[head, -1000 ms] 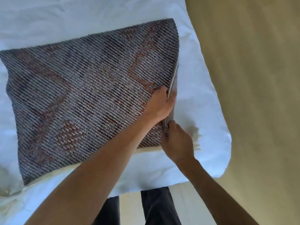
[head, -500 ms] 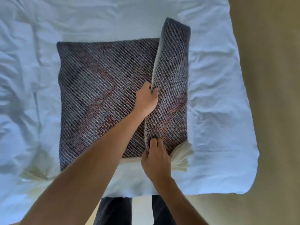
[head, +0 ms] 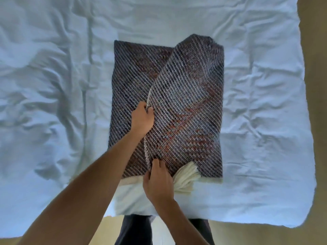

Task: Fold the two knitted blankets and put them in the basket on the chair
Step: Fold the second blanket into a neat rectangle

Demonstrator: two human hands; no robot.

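Covering most of the view, a crumpled white bed sheet (head: 53, 85) carries the knitted blanket (head: 185, 103), grey with reddish patches, which lies at the middle of the bed. Its right half is turned over leftward as a raised flap atop the flat part. A cream fringe (head: 185, 175) bunches at its near edge. The left hand (head: 141, 119) has its grip curled round the flap's edge midway; the right hand (head: 158, 181) pinches the flap's near corner.
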